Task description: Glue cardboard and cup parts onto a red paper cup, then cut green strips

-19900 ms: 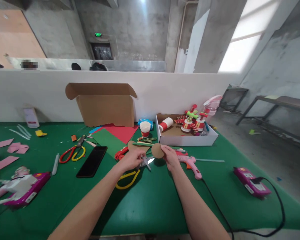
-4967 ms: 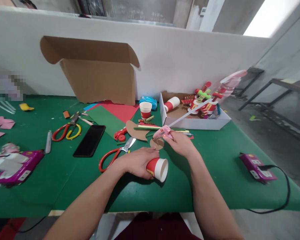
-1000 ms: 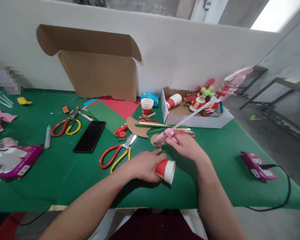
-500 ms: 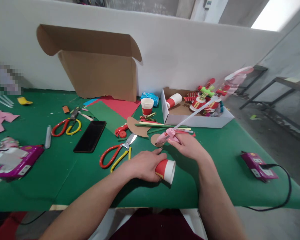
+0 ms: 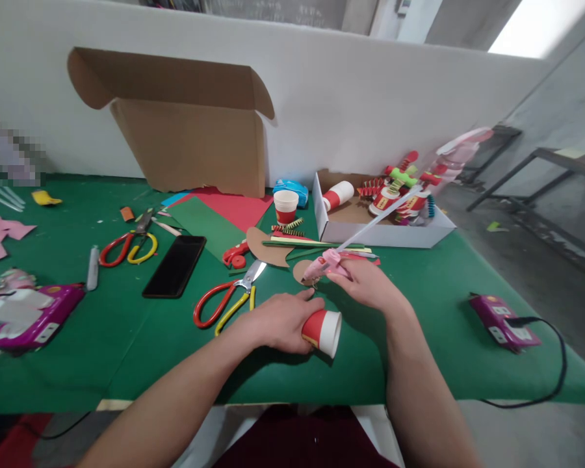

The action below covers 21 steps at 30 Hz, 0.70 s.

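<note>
My left hand [image 5: 287, 322] is closed around a red and white paper cup [image 5: 327, 331] lying on its side, its mouth turned to the right. My right hand [image 5: 365, 279] grips a pink hot glue gun [image 5: 327, 263] with a long whitish glue stick [image 5: 375, 221] sticking out of its back. The gun's nozzle points down and left, close to the fingertips of my left hand. Under the nozzle lies a small round piece of brown cardboard [image 5: 301, 270]. Whether the nozzle touches anything, I cannot tell. Scissors [image 5: 234, 292] with red and yellow handles lie left of my left hand.
Behind are stacked paper cups [image 5: 285, 207], a larger cardboard cutout [image 5: 268, 248] and coloured paper [image 5: 209, 227]. A white box [image 5: 390, 235] holds cups with decorations. A phone [image 5: 175, 266] and more scissors [image 5: 131, 244] lie left. Purple power strips [image 5: 504, 322] sit at both sides, one trailing a cable.
Almost nothing differs. Both hands keep their places with the cup and the glue gun; the whole view has shifted very slightly.
</note>
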### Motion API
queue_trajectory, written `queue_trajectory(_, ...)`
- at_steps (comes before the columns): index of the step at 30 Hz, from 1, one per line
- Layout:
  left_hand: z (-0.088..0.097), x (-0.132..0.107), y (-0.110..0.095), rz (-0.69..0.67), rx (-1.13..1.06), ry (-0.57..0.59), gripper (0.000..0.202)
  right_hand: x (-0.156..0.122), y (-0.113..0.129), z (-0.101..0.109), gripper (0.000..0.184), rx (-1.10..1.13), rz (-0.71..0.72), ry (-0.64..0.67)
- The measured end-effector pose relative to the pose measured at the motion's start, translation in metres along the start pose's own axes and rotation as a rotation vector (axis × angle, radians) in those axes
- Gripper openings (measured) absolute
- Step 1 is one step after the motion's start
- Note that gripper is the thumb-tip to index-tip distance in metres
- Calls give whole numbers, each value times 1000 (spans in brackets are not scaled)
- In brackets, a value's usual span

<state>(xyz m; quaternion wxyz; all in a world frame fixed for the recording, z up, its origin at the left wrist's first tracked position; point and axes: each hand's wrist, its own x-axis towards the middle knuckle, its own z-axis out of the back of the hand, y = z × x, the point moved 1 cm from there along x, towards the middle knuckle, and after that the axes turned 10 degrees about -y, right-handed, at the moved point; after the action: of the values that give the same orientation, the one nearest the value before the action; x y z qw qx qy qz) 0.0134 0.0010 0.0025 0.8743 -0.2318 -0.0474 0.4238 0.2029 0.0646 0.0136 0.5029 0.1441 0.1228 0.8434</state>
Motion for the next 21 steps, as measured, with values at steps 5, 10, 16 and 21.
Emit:
queue_trajectory(5,0,0,1,-8,-3,-3,44,-1,0,2,24,-18,-16,8)
queue_trajectory(10,0,0,0,-3,8,-6,43,-2,-3,2,26,-16,-21,-13)
queue_trajectory(16,0,1,1,-6,13,-2,43,-4,-17,8,27,24,-88,-70)
queue_trajectory(21,-1,1,2,-21,17,-11,42,-8,-28,13,27,-35,-185,-56)
